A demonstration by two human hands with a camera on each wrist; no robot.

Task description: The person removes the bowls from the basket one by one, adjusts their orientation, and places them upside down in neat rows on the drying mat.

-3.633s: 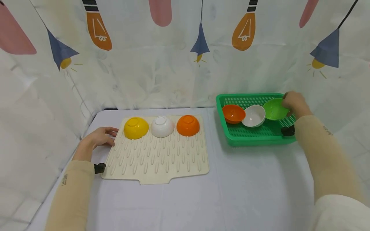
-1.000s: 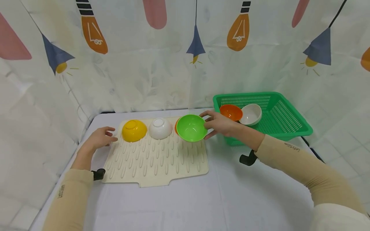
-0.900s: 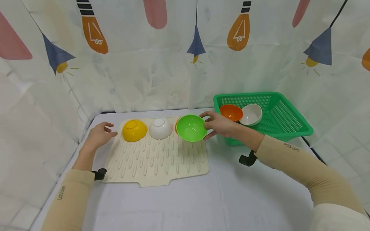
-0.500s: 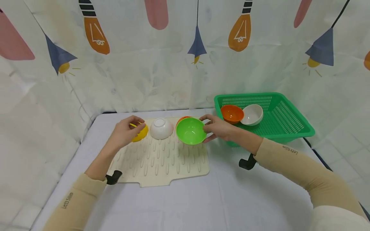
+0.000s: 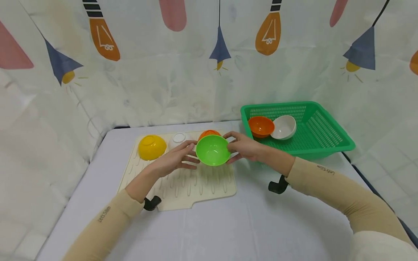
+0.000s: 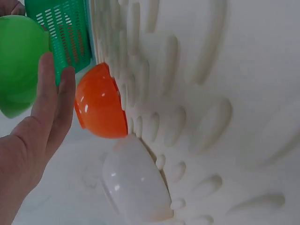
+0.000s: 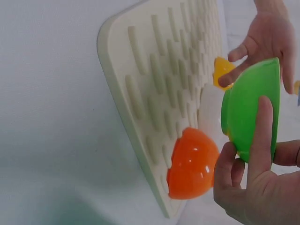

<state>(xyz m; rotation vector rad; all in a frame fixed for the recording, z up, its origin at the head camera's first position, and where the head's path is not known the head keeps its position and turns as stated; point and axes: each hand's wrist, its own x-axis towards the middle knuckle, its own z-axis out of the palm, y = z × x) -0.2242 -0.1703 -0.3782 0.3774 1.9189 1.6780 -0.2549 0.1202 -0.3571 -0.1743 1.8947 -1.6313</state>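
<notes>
My right hand [image 5: 244,146] pinches the rim of a green bowl [image 5: 213,150], held right side up above the drying mat [image 5: 212,186]. Straight-fingered, my left hand [image 5: 174,158] is at the bowl's left side; in the right wrist view its fingers [image 7: 240,52] are spread behind the green bowl [image 7: 253,103], and contact is not certain. Upside down along the mat's back edge lie a yellow bowl [image 5: 151,147], a white bowl [image 5: 177,139] partly covered by my left hand, and an orange bowl [image 5: 208,133] half hidden behind the green one.
At the back right stands a green plastic basket [image 5: 321,151], holding a second orange bowl [image 5: 261,127] and a second white bowl [image 5: 285,127]. A patterned curtain [image 5: 156,83] hangs behind the white-covered table [image 5: 222,232].
The right hand has carried the green bowl out of the basket to above the mat. My left hand has left the mat's left edge and come rightward to the bowl.
</notes>
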